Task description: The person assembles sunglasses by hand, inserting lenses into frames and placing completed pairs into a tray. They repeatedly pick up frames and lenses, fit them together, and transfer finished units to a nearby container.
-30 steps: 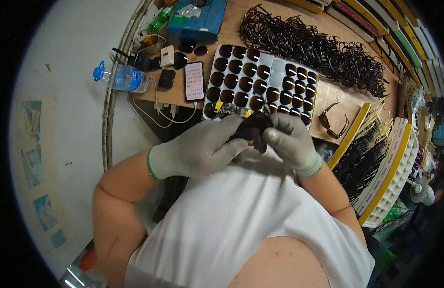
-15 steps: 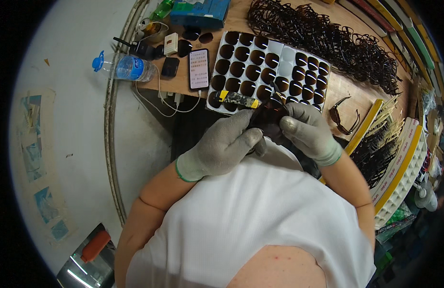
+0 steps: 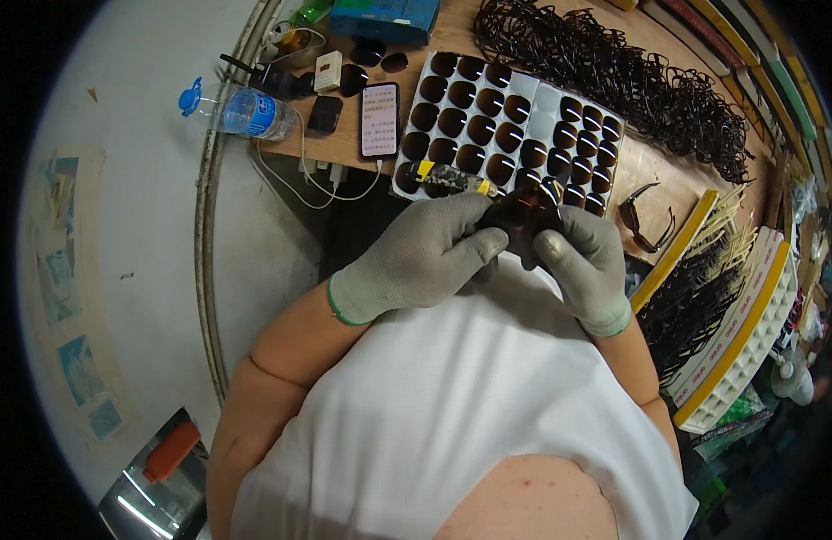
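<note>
Between my two grey-gloved hands is a pair of dark brown sunglasses point(image 3: 525, 220). My left hand point(image 3: 423, 254) grips its left side with thumb and fingers pressed together. The right side is pinched in my right hand point(image 3: 583, 261), thumb toward me. Some of the fingers are hidden behind the frame. Just beyond my hands lies a white tray point(image 3: 535, 74) with rows of dark brown lenses point(image 3: 451, 121) in its pockets. A yellow and black tool handle point(image 3: 454, 178) rests across the tray's near left corner.
A heap of brown spectacle frames point(image 3: 605, 76) lies behind the tray. Folded sunglasses point(image 3: 645, 219) and a rack of frames point(image 3: 699, 292) are on the right. A plugged-in phone point(image 3: 379, 121), loose lenses point(image 3: 394, 62) and a water bottle point(image 3: 245, 112) sit at left.
The sunglasses have turned in my hands, so more of their front shows. My right hand has come slightly lower, and the whole view has shifted a little.
</note>
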`<action>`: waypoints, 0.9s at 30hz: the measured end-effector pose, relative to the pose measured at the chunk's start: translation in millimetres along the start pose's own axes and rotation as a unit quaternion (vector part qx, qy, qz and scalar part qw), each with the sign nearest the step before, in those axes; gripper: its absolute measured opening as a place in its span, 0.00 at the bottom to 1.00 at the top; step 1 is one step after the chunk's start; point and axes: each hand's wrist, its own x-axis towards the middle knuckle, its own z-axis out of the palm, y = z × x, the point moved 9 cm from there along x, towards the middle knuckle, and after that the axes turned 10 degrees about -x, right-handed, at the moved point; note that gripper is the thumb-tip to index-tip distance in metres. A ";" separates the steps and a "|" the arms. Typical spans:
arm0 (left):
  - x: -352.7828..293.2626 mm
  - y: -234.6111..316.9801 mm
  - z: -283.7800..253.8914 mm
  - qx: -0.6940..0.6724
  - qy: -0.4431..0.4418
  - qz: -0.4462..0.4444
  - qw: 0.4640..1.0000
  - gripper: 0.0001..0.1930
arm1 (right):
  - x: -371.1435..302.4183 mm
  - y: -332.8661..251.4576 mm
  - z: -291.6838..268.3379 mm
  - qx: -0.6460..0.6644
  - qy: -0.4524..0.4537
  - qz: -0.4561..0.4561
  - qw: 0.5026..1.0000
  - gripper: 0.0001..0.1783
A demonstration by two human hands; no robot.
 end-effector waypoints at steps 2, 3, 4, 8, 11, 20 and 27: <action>-6.5 0.0 1.9 -0.012 -0.012 -0.029 0.999 0.13 | -4.4 0.5 0.8 -0.002 -0.009 -0.009 1.000 0.15; -9.5 3.6 2.5 -0.008 -0.015 -0.033 0.999 0.13 | -6.1 2.6 2.3 0.020 -0.028 0.007 0.999 0.14; -11.8 4.5 2.9 -0.003 -0.020 -0.037 0.999 0.13 | -7.8 -0.3 4.6 0.028 -0.030 0.010 0.999 0.13; -22.7 22.0 2.7 0.020 0.003 0.118 0.993 0.13 | -9.3 -16.9 10.7 0.045 -0.056 0.033 0.997 0.15; -26.3 29.2 6.4 0.002 0.031 0.166 0.986 0.13 | -5.4 -20.2 9.2 0.009 -0.051 0.029 0.998 0.17; -29.0 64.9 -7.5 0.110 0.027 0.283 0.952 0.08 | 14.1 -26.9 18.7 0.048 -0.018 0.015 0.999 0.15; 16.9 34.9 -55.9 0.094 0.017 0.248 0.964 0.14 | 53.9 -27.9 31.4 -0.104 0.064 0.010 0.992 0.11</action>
